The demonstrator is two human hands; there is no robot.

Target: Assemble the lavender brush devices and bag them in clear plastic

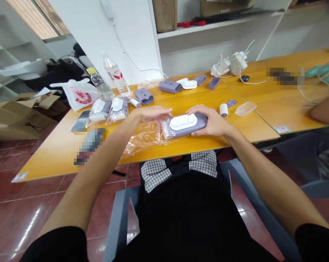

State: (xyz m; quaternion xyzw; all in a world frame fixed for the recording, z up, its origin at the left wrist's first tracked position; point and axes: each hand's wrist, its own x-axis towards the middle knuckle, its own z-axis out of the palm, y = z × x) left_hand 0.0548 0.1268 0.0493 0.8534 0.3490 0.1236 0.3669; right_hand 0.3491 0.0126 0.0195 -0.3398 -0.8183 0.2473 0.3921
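Observation:
Wrapped round the right end of a purple-grey plastic case (184, 129), my right hand (215, 122) holds it low over the front of the table. A white oval piece (184, 121) lies on the case's upper face. Clear plastic film (166, 130) covers the case's left end, and a crumpled clear bag (146, 136) trails from it along the table. My left hand (155, 113) is beside the wrapped end, fingers stretched out and pointing right. Whether its fingertips touch the film is hard to tell.
Two bagged purple-and-white units (118, 109), a white plastic bag (81, 95) and two bottles (116, 76) stand left. Loose purple casings (169, 86) line the back. A white cylinder (223, 110), clear tray (245, 108) and cabled adapters (236, 63) lie right. Another person's arm (325, 109) rests far right.

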